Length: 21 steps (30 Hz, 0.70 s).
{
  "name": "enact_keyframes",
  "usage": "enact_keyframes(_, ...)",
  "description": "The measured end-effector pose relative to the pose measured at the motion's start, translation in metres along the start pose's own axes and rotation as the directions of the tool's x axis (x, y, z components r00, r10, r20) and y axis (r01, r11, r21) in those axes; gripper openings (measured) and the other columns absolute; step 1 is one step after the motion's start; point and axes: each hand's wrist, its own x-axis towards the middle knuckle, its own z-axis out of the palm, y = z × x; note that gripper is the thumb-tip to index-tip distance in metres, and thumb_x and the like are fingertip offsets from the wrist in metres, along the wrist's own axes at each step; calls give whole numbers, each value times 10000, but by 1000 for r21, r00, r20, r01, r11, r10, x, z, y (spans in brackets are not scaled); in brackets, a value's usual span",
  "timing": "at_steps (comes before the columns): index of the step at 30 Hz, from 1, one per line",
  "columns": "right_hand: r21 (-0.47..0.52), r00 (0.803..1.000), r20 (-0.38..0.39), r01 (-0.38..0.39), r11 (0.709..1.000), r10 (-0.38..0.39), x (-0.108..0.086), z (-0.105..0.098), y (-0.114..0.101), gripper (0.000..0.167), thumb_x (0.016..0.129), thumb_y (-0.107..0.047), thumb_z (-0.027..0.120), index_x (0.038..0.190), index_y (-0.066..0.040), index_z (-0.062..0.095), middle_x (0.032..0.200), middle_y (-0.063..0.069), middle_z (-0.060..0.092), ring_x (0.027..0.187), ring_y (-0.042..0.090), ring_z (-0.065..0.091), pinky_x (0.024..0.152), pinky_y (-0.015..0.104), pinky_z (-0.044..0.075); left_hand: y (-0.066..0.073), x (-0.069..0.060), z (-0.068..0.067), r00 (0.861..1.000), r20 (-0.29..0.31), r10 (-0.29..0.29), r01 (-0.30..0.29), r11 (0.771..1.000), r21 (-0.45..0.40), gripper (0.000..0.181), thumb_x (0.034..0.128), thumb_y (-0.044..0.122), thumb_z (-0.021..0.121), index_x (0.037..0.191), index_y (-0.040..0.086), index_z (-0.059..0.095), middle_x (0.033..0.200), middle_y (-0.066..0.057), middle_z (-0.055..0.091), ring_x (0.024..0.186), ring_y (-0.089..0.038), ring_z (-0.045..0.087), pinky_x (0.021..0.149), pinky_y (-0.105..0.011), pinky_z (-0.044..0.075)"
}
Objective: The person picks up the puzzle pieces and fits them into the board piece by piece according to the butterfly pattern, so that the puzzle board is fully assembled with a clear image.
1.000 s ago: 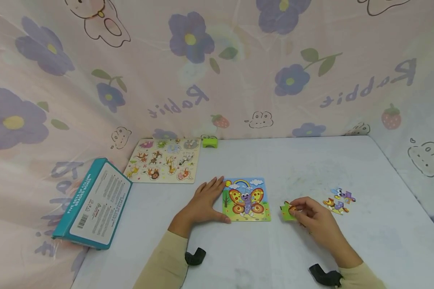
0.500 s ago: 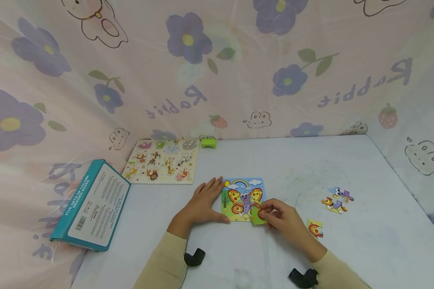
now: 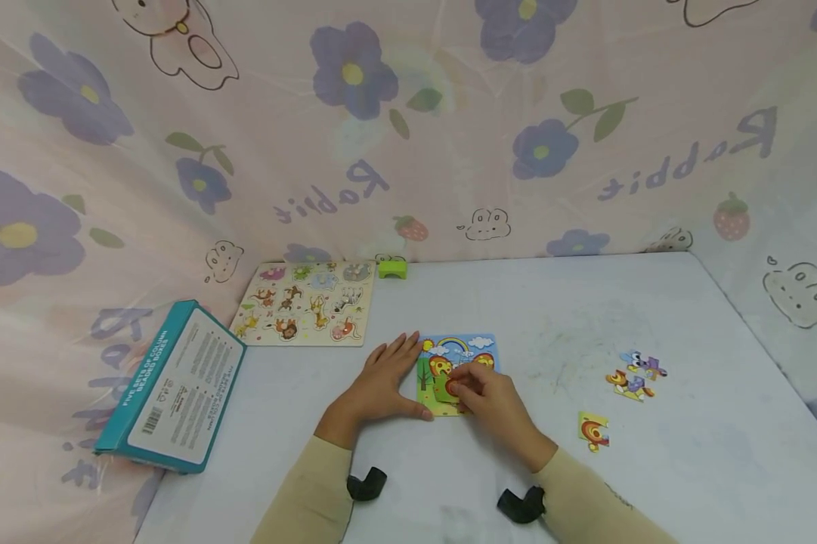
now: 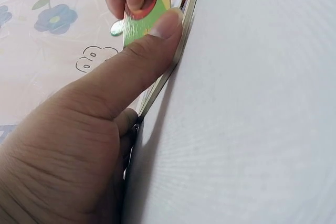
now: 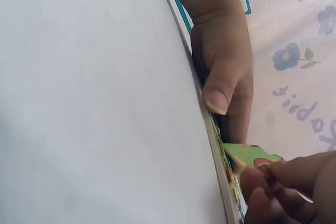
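Note:
A square butterfly puzzle board lies flat on the white table. My left hand rests along its left side, fingers spread and straight, with the thumb on the lower left corner. Above the lower left part of the board, my right hand pinches a green puzzle piece with a red and orange curve on it. In the left wrist view the piece stands tilted over the board, close to the left thumb. The pinching fingers and the piece hide the middle of the butterfly.
Right of the board lie a loose yellow and orange piece and several butterfly pieces close together. At the back left are an animal puzzle board and a small green block. A teal box leans at the left.
My right hand has carried the green piece leftward from the right of the board to above its lower left part. The loose orange piece has come into view. My left hand stays put.

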Motion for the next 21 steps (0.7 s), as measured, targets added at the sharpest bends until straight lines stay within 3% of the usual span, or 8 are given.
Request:
enact_keyframes(5, -62, 999, 22, 27, 998, -26, 5, 8, 1, 95, 1032, -60, 759, 1126, -52, 746, 924, -5, 766, 720, 129, 676, 670, 264, 573, 0, 0, -1, 1000, -1, 1, -1, 1000, -2, 1330, 752, 748, 879, 1758, 169, 227, 1816, 56, 110, 1650, -140, -4, 1308, -450, -1)
enact_keyframes(9, -130, 998, 31, 61, 990, -57, 5, 11, 1, 80, 1021, -58, 774, 1099, -67, 758, 971, -19, 772, 795, 114, 685, 725, 281, 582, 0, 0, 0, 1000, -2, 0, 0, 1000, 0, 1328, 754, 749, 876, 1758, 171, 226, 1815, 63, 106, 1649, -135, -7, 1307, -446, -5)
enact_keyframes(15, -276, 995, 9, 93, 957, -94, 6, 13, -1, 125, 976, -19, 803, 1085, -80, 808, 1030, -25, 718, 913, 147, 653, 810, 351, 577, -2, 0, 1, 1000, -3, 3, -3, 1000, 0, 1329, 754, 754, 874, 1758, 174, 225, 1815, 74, 103, 1647, -122, -10, 1307, -445, -2)
enact_keyframes(21, -359, 996, 21, 84, 929, -82, 5, 15, -1, 208, 980, -75, 818, 1186, -43, 825, 1087, 16, 662, 983, 195, 650, 852, 418, 571, -2, 0, 2, 1000, -5, 10, -10, 1000, -1, 1327, 753, 736, 882, 1757, 166, 228, 1816, 66, 108, 1652, -143, 0, 1310, -473, 7)
